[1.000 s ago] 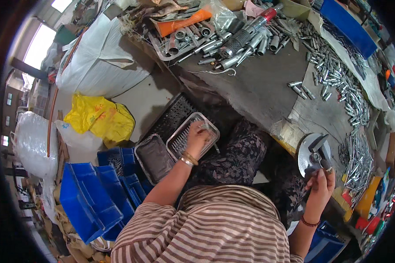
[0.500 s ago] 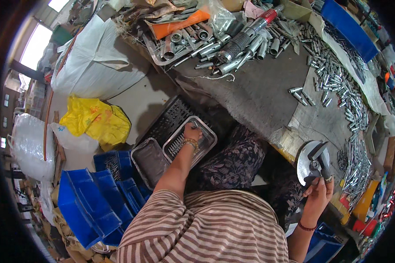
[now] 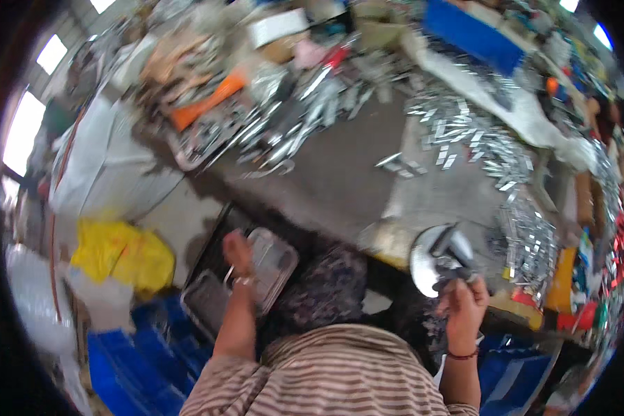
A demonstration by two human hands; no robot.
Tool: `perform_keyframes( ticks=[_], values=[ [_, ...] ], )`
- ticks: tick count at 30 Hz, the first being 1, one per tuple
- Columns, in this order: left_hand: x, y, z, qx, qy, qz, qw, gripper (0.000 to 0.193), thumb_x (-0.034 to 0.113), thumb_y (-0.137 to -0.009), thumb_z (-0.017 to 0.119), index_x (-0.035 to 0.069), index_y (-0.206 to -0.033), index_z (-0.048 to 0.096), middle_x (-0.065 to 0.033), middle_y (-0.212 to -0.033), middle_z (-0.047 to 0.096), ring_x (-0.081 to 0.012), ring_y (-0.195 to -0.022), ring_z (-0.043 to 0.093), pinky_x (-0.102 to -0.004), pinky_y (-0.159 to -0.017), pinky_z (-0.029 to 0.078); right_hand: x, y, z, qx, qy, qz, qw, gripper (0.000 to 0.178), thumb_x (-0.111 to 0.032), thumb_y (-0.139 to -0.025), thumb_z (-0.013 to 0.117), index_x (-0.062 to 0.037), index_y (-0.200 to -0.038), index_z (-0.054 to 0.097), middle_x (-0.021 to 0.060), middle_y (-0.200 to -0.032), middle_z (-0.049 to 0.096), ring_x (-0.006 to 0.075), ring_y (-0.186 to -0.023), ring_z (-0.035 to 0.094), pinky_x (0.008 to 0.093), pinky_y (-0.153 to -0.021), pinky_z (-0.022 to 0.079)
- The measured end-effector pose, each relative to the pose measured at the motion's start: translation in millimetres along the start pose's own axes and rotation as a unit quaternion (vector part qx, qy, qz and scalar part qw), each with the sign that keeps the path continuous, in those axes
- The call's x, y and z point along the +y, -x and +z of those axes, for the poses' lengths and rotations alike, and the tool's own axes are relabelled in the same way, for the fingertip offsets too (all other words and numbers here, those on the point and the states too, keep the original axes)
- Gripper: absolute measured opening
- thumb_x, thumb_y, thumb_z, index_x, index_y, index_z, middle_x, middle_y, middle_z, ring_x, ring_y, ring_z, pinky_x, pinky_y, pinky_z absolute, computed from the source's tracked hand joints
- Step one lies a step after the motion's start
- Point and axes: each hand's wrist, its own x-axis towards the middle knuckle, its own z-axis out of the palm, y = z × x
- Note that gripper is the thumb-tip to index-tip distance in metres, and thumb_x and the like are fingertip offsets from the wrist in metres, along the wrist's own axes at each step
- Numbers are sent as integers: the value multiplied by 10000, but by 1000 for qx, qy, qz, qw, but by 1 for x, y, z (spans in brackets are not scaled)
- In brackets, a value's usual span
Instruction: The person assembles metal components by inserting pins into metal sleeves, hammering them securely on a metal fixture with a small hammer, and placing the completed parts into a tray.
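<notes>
My left hand [image 3: 239, 255] is smeared by motion over the metal trays at my left knee. Its fingers are too blurred to read, and a thin bright streak shows beside the wrist. Just right of it is a shallow metal tray [image 3: 284, 251]; a second metal tray [image 3: 205, 295] lies nearer me. On the right, my right hand [image 3: 462, 299] has its fingers closed round the lower end of a dark, thick-armed tool [image 3: 451, 251]. This tool lies across a round silver disc [image 3: 423, 267] by the table's front edge. Whether tool and disc are joined I cannot tell.
Many short metal tubes [image 3: 457, 132] are strewn over the right of the table [image 3: 326, 173]. A heap of sockets and rods [image 3: 284, 128] lies at the back left. Blue bins [image 3: 128, 360] stand left of me, near a yellow bag [image 3: 121, 256]. Another blue bin [image 3: 513, 374] is low on the right.
The whole view has shifted and blurred. My left hand has lifted from inside the right-hand tray and moved to its far left side. My right hand keeps hold of the dark tool.
</notes>
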Motion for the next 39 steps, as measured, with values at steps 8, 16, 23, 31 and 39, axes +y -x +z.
perform_keyframes(
  ticks=[8,16,23,31,39],
  values=[
    [363,132,85,-270,21,285,919,133,166,-988,695,61,-1070,688,12,-887,635,-87,-743,573,-267,-636,457,-18,11,-3,-41,-36,40,998,88,-48,-1006,606,18,-1040,653,89,-852,701,161,-639,673,301,-581,553],
    [390,132,222,-400,-247,500,727,483,245,-729,882,86,-1140,686,-123,-1101,628,-334,-1086,598,-447,-948,500,-89,-10,-9,-146,81,-25,986,133,-174,-1034,640,-46,-1023,609,18,-858,670,88,-734,672,248,-637,549],
    [392,128,256,-443,-315,516,662,458,306,-687,914,132,-1069,729,-127,-1059,613,-348,-1060,615,-459,-905,523,-226,-96,-62,-15,169,-252,953,135,-129,-1015,637,-19,-1044,563,36,-859,657,98,-730,680,252,-583,541],
    [397,146,261,-451,-352,506,645,310,287,-750,858,117,-963,711,-108,-994,624,-326,-1001,645,-459,-847,544,-302,-131,-75,35,147,-258,954,230,-114,-993,620,19,-1177,584,91,-1003,729,116,-710,686,254,-544,546],
    [390,150,260,-445,-342,506,655,324,342,-756,804,111,-967,722,-101,-1000,639,-308,-1004,657,-436,-852,549,-251,-111,-59,-122,298,-204,925,179,-167,-997,649,-3,-961,587,32,-813,651,91,-671,670,249,-528,534]
  ],
)
